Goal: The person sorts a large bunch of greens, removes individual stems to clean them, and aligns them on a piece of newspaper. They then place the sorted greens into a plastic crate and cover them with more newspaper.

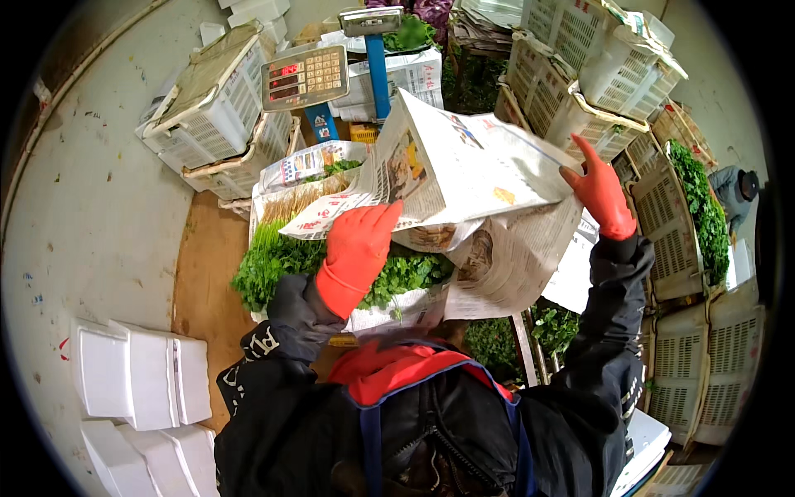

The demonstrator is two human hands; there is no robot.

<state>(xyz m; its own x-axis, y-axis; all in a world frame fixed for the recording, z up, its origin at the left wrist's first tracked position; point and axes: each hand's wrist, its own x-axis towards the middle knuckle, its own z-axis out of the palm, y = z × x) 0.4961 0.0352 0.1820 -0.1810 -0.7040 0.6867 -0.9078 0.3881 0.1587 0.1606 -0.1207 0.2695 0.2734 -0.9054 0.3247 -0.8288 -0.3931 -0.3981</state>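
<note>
My left hand, in a red rubber glove, grips the near left part of a newspaper sheet. The sheet is raised and creased, with its near side hanging down. My right hand, gloved alike, has its thumb on the sheet's right edge and its index finger stretched away; its other fingers are hidden. Under the paper, bunches of leafy green herbs with pale roots lie in a container lined with newspaper. More green leaves show between my left hand and the hanging paper.
A digital scale on a blue post stands beyond the herbs. White plastic crates are stacked at left, with more crates at right. White foam boxes sit at lower left. Greens lie low by a metal frame. Another person is far right.
</note>
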